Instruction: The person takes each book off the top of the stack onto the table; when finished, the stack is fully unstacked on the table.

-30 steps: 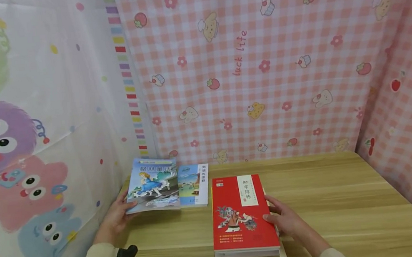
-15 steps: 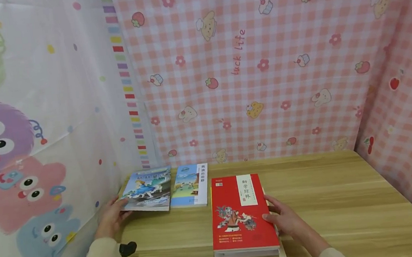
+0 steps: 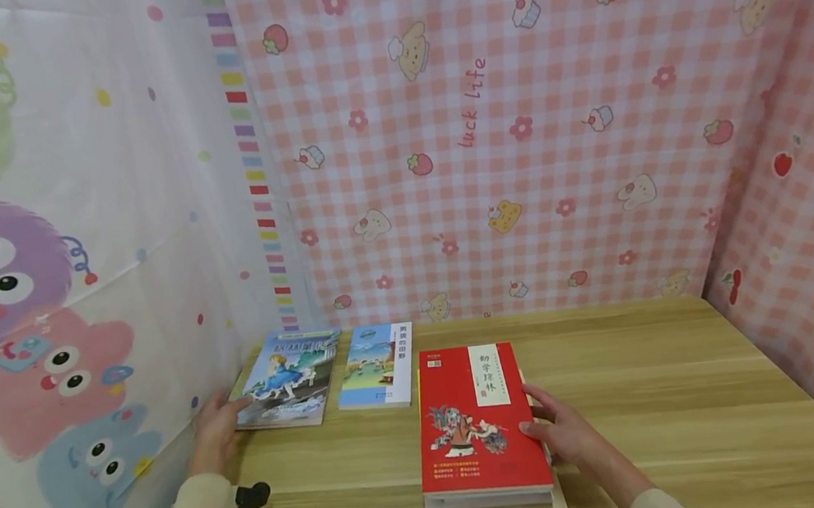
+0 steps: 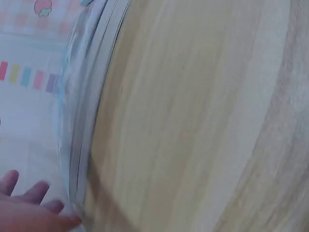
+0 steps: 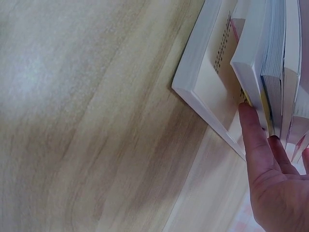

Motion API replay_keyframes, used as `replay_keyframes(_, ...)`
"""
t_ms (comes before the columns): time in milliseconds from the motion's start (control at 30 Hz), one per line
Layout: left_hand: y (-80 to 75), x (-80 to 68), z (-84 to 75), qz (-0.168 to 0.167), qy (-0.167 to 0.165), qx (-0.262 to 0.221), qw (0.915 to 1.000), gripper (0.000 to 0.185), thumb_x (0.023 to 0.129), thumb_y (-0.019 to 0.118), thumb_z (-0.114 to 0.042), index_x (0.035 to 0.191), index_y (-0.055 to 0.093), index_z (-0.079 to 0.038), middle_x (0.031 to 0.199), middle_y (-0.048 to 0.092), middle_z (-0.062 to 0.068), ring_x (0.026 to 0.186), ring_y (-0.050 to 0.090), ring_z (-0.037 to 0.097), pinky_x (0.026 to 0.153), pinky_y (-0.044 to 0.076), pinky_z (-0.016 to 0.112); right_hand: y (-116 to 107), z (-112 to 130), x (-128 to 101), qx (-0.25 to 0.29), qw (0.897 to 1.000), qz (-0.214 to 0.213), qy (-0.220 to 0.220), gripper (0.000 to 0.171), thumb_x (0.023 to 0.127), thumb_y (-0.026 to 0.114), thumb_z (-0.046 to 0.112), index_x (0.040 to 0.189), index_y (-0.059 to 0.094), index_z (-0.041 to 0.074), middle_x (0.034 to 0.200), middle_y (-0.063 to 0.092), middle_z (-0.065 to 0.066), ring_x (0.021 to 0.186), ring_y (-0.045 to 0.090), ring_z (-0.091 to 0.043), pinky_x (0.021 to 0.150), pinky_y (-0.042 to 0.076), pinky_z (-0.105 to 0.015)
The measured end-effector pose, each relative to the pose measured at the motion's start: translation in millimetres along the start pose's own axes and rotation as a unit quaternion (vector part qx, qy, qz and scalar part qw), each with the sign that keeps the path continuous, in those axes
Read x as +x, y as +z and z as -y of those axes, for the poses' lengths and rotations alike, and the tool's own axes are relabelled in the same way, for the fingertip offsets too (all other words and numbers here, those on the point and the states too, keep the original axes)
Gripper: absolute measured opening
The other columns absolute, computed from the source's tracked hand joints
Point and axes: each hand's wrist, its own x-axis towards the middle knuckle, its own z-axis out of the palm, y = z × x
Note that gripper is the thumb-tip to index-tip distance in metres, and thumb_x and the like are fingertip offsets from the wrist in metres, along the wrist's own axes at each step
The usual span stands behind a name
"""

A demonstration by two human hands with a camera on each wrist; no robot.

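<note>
In the head view, my left hand (image 3: 218, 427) is at the left edge of a blue storybook (image 3: 290, 382) with a girl in a blue dress on its cover. The left wrist view shows spread fingers (image 4: 34, 195) right by that book's page edges (image 4: 91, 111). My right hand (image 3: 571, 435) lies against the right side of a stack topped by a red book (image 3: 467, 467). Its thumb touches the red cover, and straight fingers (image 5: 256, 140) run along the sides of the stacked books (image 5: 251, 63) in the right wrist view.
A smaller blue-and-white book (image 3: 367, 374) lies just right of the storybook. The wooden table (image 3: 653, 394) meets a pink checked curtain (image 3: 488, 179) behind and a cartoon-printed white cloth (image 3: 160, 313) at left. A black object (image 3: 254, 496) sticks out at the left cuff.
The left hand has moved the storybook left and lowered it to the table, opening a gap to the smaller book. The right hand and the stack have stayed put.
</note>
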Motion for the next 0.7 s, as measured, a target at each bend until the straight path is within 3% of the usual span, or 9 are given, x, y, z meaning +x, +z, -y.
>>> replay_keyframes(133, 4.7, -3.7, -6.8, -0.009, -0.006, 0.060, 0.9982, 0.078, 0.100, 0.055, -0.025, 0.160, 0.008, -0.008, 0.163, 0.005, 0.023, 0.147, 0.009, 0.044, 0.116, 0.014, 0.059, -0.6, -0.7, -0.5, 0.002, 1.000, 0.001, 0.002, 0.072, 0.094, 0.068, 0.016, 0.156, 0.032, 0.019, 0.148, 0.039, -0.027, 0.115, 0.054, -0.039, 0.073, 0.058, -0.045)
replay_keyframes(233, 9.2, -5.9, -12.9, 0.000, -0.007, 0.071, 0.9975, 0.078, 0.100, 0.055, -0.027, 0.160, 0.007, -0.010, 0.162, 0.004, 0.025, 0.146, 0.010, 0.046, 0.116, 0.015, 0.060, -0.7, -0.4, -0.9, 0.003, 1.000, 0.002, 0.005, 0.072, 0.094, 0.068, 0.016, 0.156, 0.032, 0.020, 0.148, 0.038, -0.027, 0.116, 0.053, -0.040, 0.073, 0.058, -0.046)
replay_keyframes(700, 29.4, -9.1, -26.6, 0.039, 0.030, 0.011, 0.9988, 0.075, 0.100, 0.055, -0.014, 0.157, 0.009, 0.001, 0.158, 0.012, 0.032, 0.145, 0.014, 0.046, 0.118, 0.012, 0.054, -0.5, -0.5, 1.1, -0.005, 1.000, 0.000, 0.004, 0.071, 0.094, 0.068, 0.016, 0.156, 0.033, 0.021, 0.148, 0.039, -0.027, 0.117, 0.052, -0.041, 0.073, 0.058, -0.045)
